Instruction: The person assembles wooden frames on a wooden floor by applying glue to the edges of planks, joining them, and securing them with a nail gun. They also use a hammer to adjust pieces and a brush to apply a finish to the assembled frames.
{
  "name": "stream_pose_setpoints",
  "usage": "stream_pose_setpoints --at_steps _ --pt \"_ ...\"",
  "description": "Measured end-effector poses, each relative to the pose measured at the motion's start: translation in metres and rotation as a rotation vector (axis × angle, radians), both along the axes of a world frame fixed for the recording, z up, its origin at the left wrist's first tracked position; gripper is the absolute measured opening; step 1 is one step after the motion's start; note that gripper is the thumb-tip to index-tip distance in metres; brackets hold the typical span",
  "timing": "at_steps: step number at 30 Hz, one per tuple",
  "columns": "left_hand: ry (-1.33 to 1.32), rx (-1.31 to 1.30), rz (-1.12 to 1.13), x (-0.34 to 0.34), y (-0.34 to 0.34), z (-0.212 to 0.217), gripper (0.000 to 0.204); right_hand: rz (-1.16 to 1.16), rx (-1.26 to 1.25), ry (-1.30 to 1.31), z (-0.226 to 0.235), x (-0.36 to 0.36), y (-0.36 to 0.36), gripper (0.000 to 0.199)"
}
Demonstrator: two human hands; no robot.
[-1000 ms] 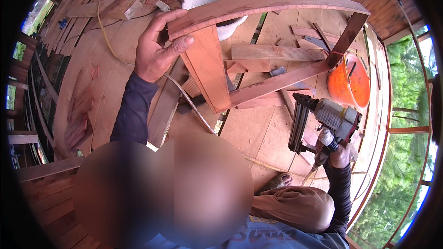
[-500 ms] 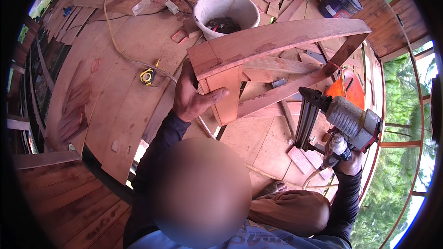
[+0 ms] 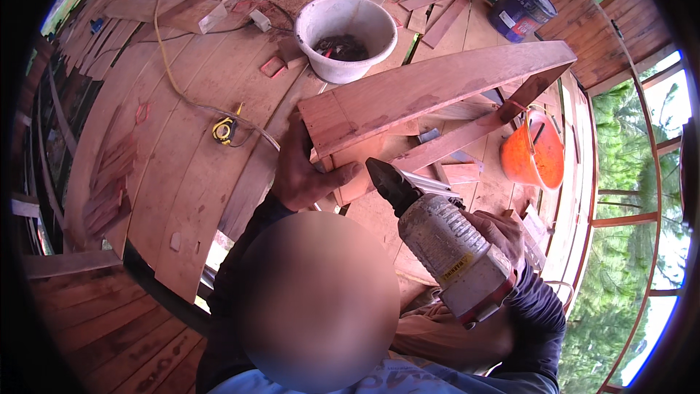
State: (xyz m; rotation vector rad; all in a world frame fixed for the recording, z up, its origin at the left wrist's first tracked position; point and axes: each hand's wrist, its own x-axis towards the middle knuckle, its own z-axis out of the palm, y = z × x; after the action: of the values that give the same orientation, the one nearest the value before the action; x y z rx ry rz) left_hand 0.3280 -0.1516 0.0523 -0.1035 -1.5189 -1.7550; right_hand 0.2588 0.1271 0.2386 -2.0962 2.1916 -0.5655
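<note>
A triangular frame of reddish boards (image 3: 445, 84) is raised in front of me, its long upper board running to the far right. My left hand (image 3: 300, 171) grips the frame's near left end, its thumb across the short end board (image 3: 354, 188). My right hand (image 3: 499, 233) is wrapped round the grip of a worn grey nail gun (image 3: 445, 241), whose handle is mostly hidden behind its body. The gun's black nose points up and left, close to the left thumb and the end board. I cannot tell whether the nose touches the wood.
Beyond the frame stands a whitish tub (image 3: 346, 36) with dark contents. An orange bucket (image 3: 536, 149) is at right, a dark paint bucket (image 3: 521, 7) at far right. A yellow tape measure (image 3: 224, 130) lies left, beside a hose (image 3: 175, 80). Wood offcuts (image 3: 113, 190) litter the plank floor.
My right hand has swung the nail gun left, and its nose is now near the frame's end. The frame's far end has dipped slightly. My left hand keeps its hold.
</note>
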Motion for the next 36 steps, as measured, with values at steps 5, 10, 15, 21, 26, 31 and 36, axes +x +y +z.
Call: stream_pose_setpoints --at_steps 5,10,15,21,26,31,36 --pt "0.034 -0.126 0.090 -0.005 -0.001 -0.013 0.086 0.072 0.019 -0.044 -0.002 -0.002 -0.010 0.077" --pt "-0.040 -0.145 0.063 0.004 0.002 -0.008 0.090 0.036 0.128 -0.077 0.009 -0.005 -0.017 0.080" --pt "-0.126 -0.212 0.091 0.011 0.016 -0.005 0.089 0.136 0.112 -0.173 0.016 -0.015 -0.008 0.069" --pt "-0.179 -0.299 0.127 0.010 0.019 -0.001 0.088 0.114 0.305 -0.238 0.061 -0.023 -0.012 0.062" --pt "-0.142 -0.118 0.035 0.010 0.024 0.000 0.090 0.127 0.418 -0.282 0.071 -0.043 -0.027 0.074" --pt "-0.146 -0.204 0.088 0.005 0.022 -0.004 0.090 0.143 0.373 -0.298 0.071 -0.062 -0.023 0.082" --pt "-0.110 -0.087 0.046 0.004 0.024 -0.012 0.088 0.108 0.320 -0.426 0.062 -0.071 -0.023 0.087"
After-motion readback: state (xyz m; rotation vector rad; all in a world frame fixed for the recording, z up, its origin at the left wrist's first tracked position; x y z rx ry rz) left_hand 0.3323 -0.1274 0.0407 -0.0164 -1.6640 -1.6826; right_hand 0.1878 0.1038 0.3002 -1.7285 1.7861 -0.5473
